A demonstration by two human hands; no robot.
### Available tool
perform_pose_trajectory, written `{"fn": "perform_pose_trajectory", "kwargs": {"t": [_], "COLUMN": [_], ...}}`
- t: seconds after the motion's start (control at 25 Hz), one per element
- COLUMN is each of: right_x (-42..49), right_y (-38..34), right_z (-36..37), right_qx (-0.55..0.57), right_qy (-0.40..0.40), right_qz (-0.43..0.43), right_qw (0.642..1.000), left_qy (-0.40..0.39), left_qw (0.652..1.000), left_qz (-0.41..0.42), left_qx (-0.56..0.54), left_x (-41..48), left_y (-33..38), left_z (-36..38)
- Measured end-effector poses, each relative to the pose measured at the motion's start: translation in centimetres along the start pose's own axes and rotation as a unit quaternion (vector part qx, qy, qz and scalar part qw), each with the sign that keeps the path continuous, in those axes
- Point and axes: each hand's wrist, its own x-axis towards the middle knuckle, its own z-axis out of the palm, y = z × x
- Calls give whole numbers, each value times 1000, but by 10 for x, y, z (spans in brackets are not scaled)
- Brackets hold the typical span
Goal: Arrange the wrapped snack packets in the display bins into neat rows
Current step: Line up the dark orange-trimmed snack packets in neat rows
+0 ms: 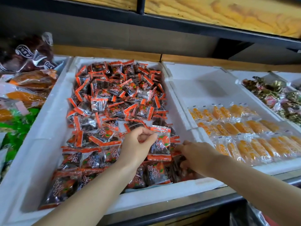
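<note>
Held one red packet (160,144) just above the near rows (91,159) in the white foam bin (48,128).
Pinched it in the left hand (138,144); set the right hand (195,154) on the near-right packets, grip unclear. Risked nudging those rows askew, or dropping it crooked from so light a pinch.

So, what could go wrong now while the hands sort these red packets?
The left hand pinches the raised packet only by its edge; such a light grip might let it slip onto the near rows.
The right hand reaches among packets in the near right corner and could push neighbours askew.
The loose pile behind may slide forward.
</note>
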Motion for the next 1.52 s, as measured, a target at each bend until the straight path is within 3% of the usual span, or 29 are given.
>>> {"fn": "perform_pose_trajectory", "kwargs": {"t": [0.08,0.16,0.24,0.28,0.32,0.4,0.48,0.56,0.64,0.72,0.96,1.16,1.4,1.52], "right_x": [1,2,1,1,2,0,-1,0,4,12,29,31,24,27], "right_y": [3,7,6,5,5,3,9,16,17,12,1,-5,-6,-8], "right_z": [-3,-7,-16,-21,-24,-30,-35,-38,-35,-26,-8,3,7,10], "right_qx": [1,182,443,500,493,406,370,341,279,244,271,171,187,179], "right_qy": [24,66,106,107,102,85,87,107,113,81,-19,0,2,-19], "right_qz": [10,26,29,20,2,-28,-22,1,0,-19,-92,-92,-80,-62], "right_qw": [1000,981,890,859,864,909,925,934,954,966,958,981,979,982], "left_qy": [-4,-11,-24,-34,-47,-79,-120,-192,-251,-274,-272,-286,-308,-320], "left_qw": [1000,999,1000,999,999,994,978,933,863,821,836,856,894,889], "left_qz": [-16,-23,-16,-6,10,59,106,116,109,117,137,122,82,69], "left_qx": [-14,-20,1,14,24,49,136,282,424,488,457,413,314,319], "left_x": [-1,-2,-3,-4,-4,-4,2,7,8,7,14,13,21,25], "left_y": [-4,-6,-8,-8,-9,-11,-14,-22,-30,-33,-37,-40,-45,-53], "left_z": [-1,-3,-3,-2,-1,0,-3,-8,-10,-9,-18,-18,-29,-34]}}
